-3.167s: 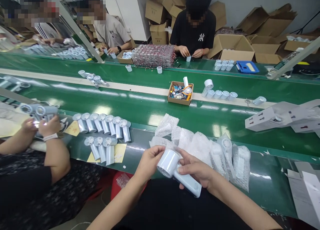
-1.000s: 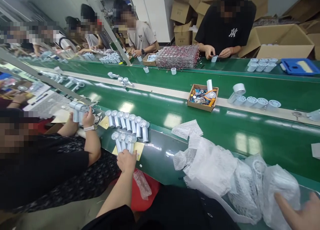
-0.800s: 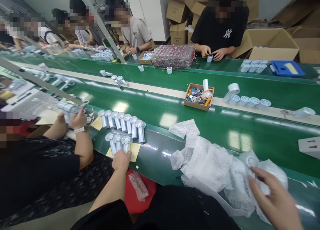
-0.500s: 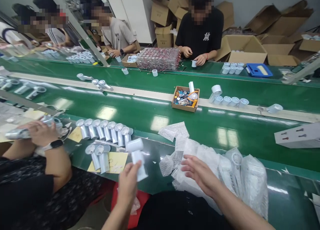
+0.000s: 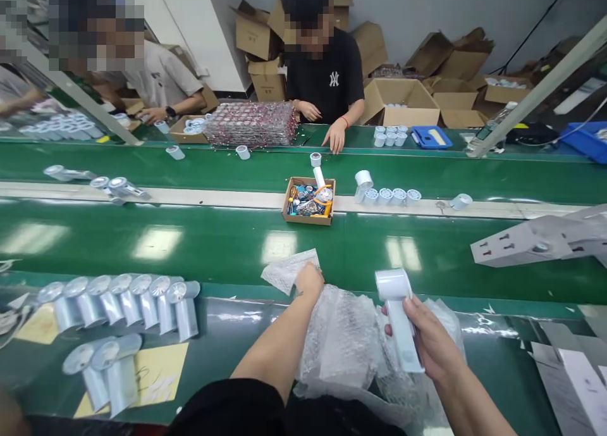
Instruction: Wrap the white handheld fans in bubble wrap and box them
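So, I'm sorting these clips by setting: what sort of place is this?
Most likely a factory assembly line: a long green conveyor belt, rows of identical handheld fans, and other people working across the belt beside cardboard boxes.

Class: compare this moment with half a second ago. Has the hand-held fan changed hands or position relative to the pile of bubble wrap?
Yes. The fan now sits in the right hand, right of the bubble wrap; earlier the left hand held it on the left.
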Action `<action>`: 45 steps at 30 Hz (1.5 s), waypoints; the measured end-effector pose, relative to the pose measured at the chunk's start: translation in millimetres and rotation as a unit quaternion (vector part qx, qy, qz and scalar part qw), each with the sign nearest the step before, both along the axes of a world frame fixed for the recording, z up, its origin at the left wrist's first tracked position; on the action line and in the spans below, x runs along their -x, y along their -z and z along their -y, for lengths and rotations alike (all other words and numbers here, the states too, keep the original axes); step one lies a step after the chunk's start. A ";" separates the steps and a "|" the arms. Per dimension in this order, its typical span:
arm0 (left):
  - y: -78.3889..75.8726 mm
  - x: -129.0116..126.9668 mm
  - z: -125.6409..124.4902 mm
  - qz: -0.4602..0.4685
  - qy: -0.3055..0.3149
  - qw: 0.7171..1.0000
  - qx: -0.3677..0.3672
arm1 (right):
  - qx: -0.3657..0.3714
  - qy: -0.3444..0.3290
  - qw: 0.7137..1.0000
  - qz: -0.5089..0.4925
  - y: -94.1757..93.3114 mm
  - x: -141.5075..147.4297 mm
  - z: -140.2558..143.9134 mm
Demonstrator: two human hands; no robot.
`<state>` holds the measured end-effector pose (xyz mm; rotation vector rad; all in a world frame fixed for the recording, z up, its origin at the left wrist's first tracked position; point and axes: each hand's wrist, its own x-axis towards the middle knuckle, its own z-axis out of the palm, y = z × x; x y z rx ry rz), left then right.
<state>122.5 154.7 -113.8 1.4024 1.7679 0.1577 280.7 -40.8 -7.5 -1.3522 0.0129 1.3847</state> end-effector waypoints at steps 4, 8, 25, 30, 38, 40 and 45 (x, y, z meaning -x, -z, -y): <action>-11.0 12.3 15.2 0.075 0.051 0.996 0.004 | -0.017 -0.039 0.995 -0.088 5.5 5.2 3.0; -54.7 22.3 32.2 0.222 0.127 0.967 0.013 | -0.062 -0.123 0.978 -0.158 6.0 16.2 -23.9; -165.6 28.4 120.4 0.280 0.417 0.838 -0.212 | 0.014 -0.044 0.994 -0.095 -19.7 66.8 21.4; -185.6 48.1 147.3 0.251 0.546 0.798 -0.043 | 0.025 -0.094 0.993 -0.063 -22.5 81.0 72.2; -200.2 55.6 164.7 0.389 0.441 0.783 0.204 | -0.037 -0.254 0.966 0.039 -80.0 37.1 136.1; -193.3 44.5 170.6 0.378 0.501 0.771 0.110 | -0.044 -0.151 0.987 -0.029 -78.2 41.1 133.0; -149.0 21.8 171.5 0.356 0.567 0.743 -0.014 | -0.133 0.000 0.987 -0.091 -47.3 65.6 109.4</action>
